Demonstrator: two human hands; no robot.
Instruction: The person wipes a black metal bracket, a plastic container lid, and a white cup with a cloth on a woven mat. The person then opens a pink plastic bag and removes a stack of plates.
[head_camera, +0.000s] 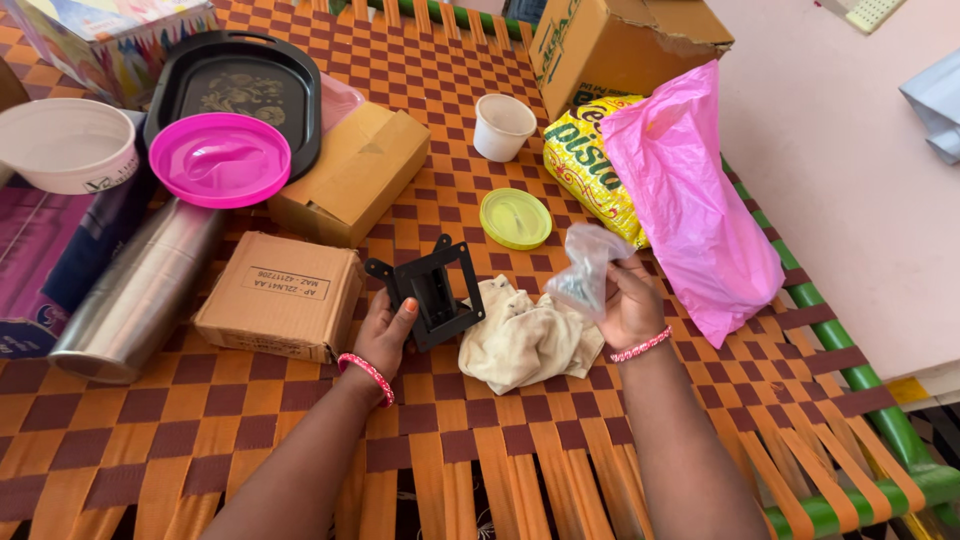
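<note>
My left hand (387, 333) grips a black square metal bracket (428, 290) and holds it tilted just above the woven orange-and-brown surface (500, 460). My right hand (630, 303) pinches a small clear plastic bag (587, 268) with small dark parts inside, raised beside the bracket. A crumpled beige cloth (520, 340) lies between the two hands, under the bag. Both wrists wear pink bead bracelets.
A small cardboard box (282, 295) lies left of my left hand, a steel flask (140, 290) beyond it. Behind are a larger box (355, 172), pink lid (220, 158), black tray (245, 85), white cup (503, 125), green lid (515, 217), yellow packet (590, 165) and pink bag (685, 200).
</note>
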